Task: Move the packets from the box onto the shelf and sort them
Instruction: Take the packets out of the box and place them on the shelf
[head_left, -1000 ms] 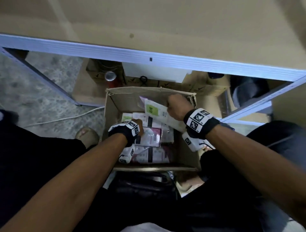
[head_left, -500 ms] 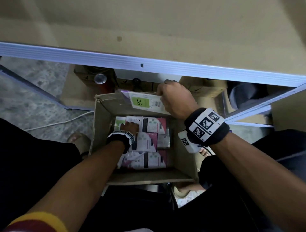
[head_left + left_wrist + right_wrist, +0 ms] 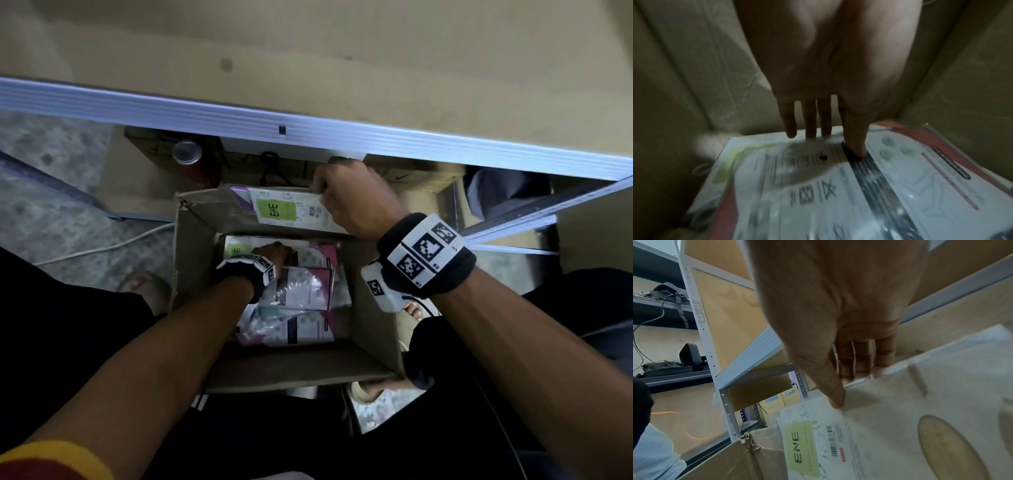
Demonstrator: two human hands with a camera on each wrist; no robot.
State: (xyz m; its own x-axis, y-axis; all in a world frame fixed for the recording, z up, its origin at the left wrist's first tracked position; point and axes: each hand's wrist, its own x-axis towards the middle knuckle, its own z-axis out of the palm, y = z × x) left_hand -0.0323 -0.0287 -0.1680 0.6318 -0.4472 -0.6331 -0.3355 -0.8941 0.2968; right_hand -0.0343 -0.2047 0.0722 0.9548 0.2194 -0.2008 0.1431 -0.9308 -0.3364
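Note:
An open cardboard box (image 3: 191,274) on the floor holds several pink-and-white packets (image 3: 305,291) in clear wrap. My right hand (image 3: 329,195) grips a white packet with a green label (image 3: 287,212) by its right end, thumb on top, and holds it above the box's far wall, just under the shelf's metal edge (image 3: 342,137). In the right wrist view the thumb (image 3: 836,400) presses on that white packet (image 3: 900,426) and the fingers curl behind its edge. My left hand (image 3: 274,251) is deep in the box. Its straight fingers (image 3: 809,129) reach the far edge of the top packet (image 3: 838,186) while the thumb touches its dark band.
The bare tan shelf board (image 3: 342,51) spans the top. Below it are cardboard boxes (image 3: 144,178), a red can (image 3: 191,157) and a white cable (image 3: 102,246) on the speckled floor. My legs and feet flank the box. A metal upright (image 3: 701,321) stands to the left.
My right hand has lifted the green-labelled packet out of the box, up and away towards the shelf edge. The left hand has stayed on the packets inside the box.

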